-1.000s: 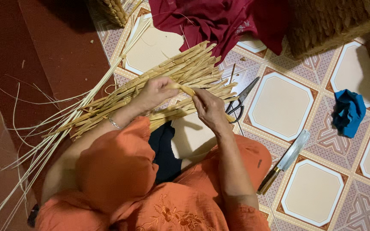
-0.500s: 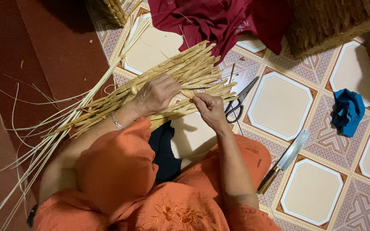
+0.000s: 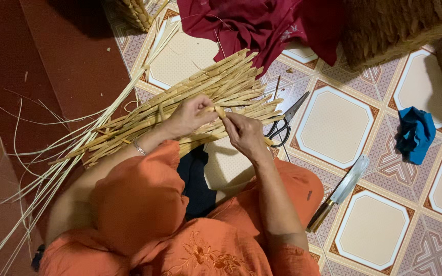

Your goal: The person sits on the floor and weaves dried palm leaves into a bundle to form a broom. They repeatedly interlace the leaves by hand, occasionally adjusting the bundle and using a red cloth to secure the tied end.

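A person in orange is sitting on a tiled floor (image 3: pixel 333 122), the left hand (image 3: pixel 188 117) and right hand (image 3: pixel 244 134) each closing a pinching grip on one pale reed strip (image 3: pixel 219 110) above a bundle of dried reeds (image 3: pixel 180 102) lying across the lap. Black-handled scissors (image 3: pixel 285 125) are lying just right of the bundle, a knife (image 3: pixel 341 191) nearer, and a blue cloth (image 3: pixel 414 134) at far right.

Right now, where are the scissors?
In the head view, the scissors lie on the tiled floor just right of the person's right hand, at the end of the straw bundle, below the dark red cloth.
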